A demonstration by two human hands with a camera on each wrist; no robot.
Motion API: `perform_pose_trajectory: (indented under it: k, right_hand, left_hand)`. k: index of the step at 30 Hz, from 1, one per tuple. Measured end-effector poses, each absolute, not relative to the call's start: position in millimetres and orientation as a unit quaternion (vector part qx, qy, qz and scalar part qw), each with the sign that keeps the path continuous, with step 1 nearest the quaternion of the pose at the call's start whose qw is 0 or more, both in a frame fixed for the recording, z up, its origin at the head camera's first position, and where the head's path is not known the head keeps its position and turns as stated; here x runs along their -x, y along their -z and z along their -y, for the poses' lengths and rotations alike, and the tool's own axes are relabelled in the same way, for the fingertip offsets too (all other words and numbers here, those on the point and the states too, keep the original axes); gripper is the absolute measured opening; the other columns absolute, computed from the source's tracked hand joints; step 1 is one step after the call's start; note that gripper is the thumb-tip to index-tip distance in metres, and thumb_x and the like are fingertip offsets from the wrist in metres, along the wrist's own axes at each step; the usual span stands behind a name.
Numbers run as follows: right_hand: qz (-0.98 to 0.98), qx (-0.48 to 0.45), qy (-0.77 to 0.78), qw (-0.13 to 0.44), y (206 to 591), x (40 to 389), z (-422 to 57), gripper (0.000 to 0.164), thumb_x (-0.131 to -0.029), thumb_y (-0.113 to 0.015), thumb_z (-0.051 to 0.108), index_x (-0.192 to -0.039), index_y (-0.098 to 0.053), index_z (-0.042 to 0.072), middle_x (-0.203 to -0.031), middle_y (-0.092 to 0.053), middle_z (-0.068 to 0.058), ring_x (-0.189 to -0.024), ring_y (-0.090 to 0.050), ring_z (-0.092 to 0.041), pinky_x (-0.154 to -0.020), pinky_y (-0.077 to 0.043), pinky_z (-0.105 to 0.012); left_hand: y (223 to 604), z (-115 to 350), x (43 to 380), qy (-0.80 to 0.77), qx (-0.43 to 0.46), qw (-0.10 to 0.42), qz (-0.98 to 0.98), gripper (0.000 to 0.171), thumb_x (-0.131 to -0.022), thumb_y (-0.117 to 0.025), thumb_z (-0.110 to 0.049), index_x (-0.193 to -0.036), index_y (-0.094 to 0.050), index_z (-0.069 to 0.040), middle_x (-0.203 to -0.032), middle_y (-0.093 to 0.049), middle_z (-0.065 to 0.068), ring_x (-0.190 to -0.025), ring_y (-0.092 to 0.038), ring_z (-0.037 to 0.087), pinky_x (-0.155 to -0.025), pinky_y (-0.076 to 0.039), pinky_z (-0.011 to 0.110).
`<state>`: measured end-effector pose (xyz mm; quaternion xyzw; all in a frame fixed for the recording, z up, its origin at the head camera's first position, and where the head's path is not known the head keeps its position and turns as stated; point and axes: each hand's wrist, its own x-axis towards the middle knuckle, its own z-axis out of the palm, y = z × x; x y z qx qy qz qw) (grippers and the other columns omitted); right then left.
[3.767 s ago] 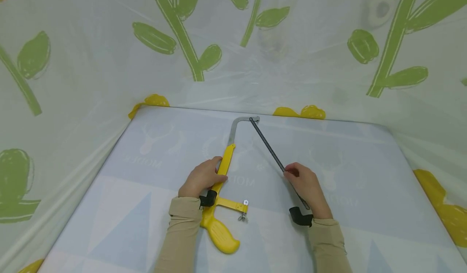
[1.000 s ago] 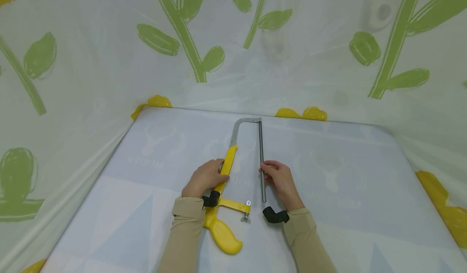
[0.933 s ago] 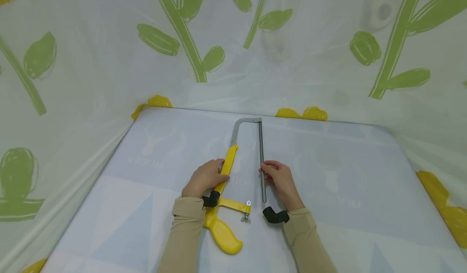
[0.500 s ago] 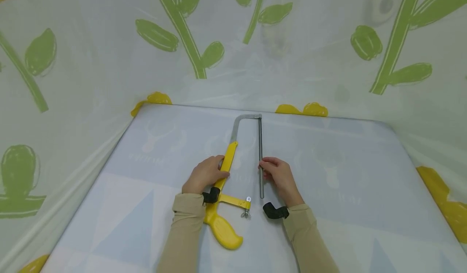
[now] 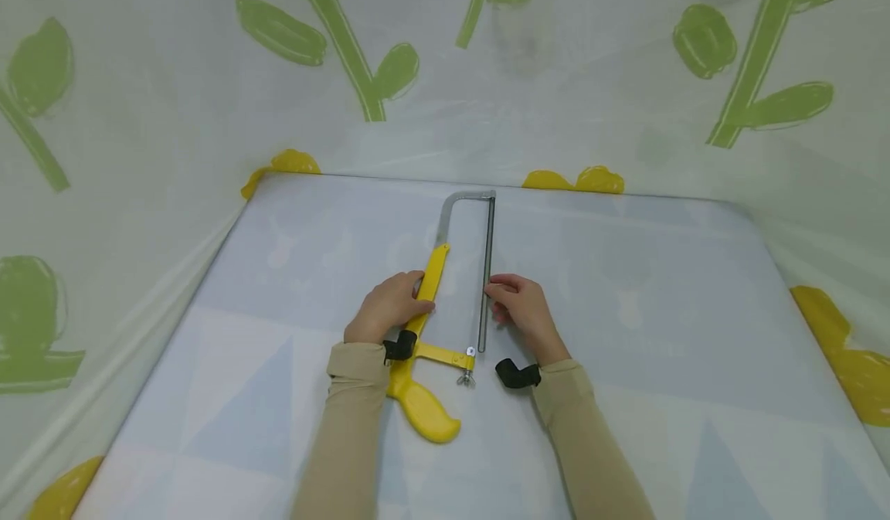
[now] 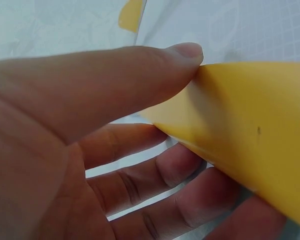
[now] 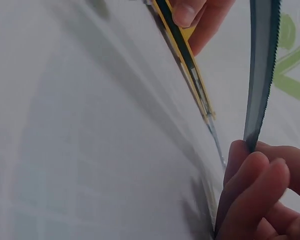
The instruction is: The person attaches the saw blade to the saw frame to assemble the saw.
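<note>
We see a hacksaw (image 5: 433, 304) lying flat on the pale mat (image 5: 660, 334), handle toward the person. Left hand (image 5: 386, 315) is wrapped around the yellow frame bar, thumb on top. Right hand (image 5: 523, 311) pinches the blade (image 5: 485, 273) between fingertips; the blade runs parallel to the frame, its near end just beside the wing nut (image 5: 464, 379).

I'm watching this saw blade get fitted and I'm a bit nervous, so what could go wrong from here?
The right hand pinches the thin toothed steel blade with bare fingertips; a slip could likely cut them. The blade's near end sits by the wing-nut pin but does not look hooked, so it might spring sideways. The left hand only holds the yellow hacksaw frame on the smooth mat, which may slide.
</note>
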<state>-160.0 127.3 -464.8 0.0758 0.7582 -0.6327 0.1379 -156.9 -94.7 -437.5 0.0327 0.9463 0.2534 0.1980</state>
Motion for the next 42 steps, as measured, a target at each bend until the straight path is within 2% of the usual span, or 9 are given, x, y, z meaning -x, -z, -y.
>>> perform_pose_trajectory:
  k: [8,15,22,30,42]
  right_hand:
    - [-0.797,-0.070,0.584,0.135,473.3,163.1,-127.4,0.029,-0.081,-0.064,0.027,-0.107,-0.061,0.014,-0.084,-0.063,-0.003,-0.056,-0.050,-0.012,-0.043,-0.038,-0.023]
    - [-0.814,-0.058,0.562,0.136,474.0,164.3,-119.9,0.028,-0.082,-0.064,0.025,-0.107,-0.061,0.013,-0.087,-0.064,-0.002,-0.053,-0.050,-0.012,-0.042,-0.035,-0.023]
    - [-0.825,-0.053,0.547,0.131,471.7,165.5,-117.4,0.027,-0.082,-0.063,0.022,-0.107,-0.060,0.012,-0.086,-0.064,-0.002,-0.053,-0.051,-0.014,-0.042,-0.036,-0.023]
    - [-0.835,-0.055,0.532,0.127,473.3,164.2,-118.0,0.027,-0.082,-0.063,0.024,-0.108,-0.061,0.014,-0.085,-0.064,-0.002,-0.053,-0.052,-0.016,-0.043,-0.037,-0.025]
    - [-0.847,-0.045,0.519,0.109,475.7,165.4,-117.9,0.027,-0.083,-0.063,0.025,-0.108,-0.062,0.015,-0.085,-0.064,-0.001,-0.052,-0.055,-0.018,-0.042,-0.040,-0.026]
  left_hand:
    - [439.4,94.3,157.5,-0.259,-0.034,0.201,-0.944,0.062,-0.081,-0.063,-0.034,-0.133,-0.041,-0.011,-0.085,-0.054,0.003,-0.072,-0.051,0.018,-0.063,-0.041,0.030]
    - [440.0,99.0,157.0,-0.253,-0.033,0.198,-0.946,0.062,-0.081,-0.062,-0.035,-0.134,-0.040,-0.012,-0.086,-0.054,0.003,-0.072,-0.051,0.018,-0.062,-0.041,0.030]
    - [438.2,99.0,158.7,-0.253,-0.037,0.199,-0.946,0.061,-0.082,-0.061,-0.036,-0.134,-0.040,-0.012,-0.085,-0.054,0.004,-0.072,-0.051,0.018,-0.062,-0.041,0.031]
    - [440.1,97.6,160.2,-0.241,-0.037,0.204,-0.948,0.066,-0.079,-0.063,-0.039,-0.133,-0.039,-0.011,-0.093,-0.056,0.004,-0.077,-0.053,0.018,-0.066,-0.043,0.032]
    - [436.7,96.4,159.2,-0.243,-0.035,0.196,-0.949,0.063,-0.080,-0.063,-0.036,-0.133,-0.040,-0.011,-0.093,-0.056,0.005,-0.078,-0.052,0.019,-0.068,-0.043,0.034]
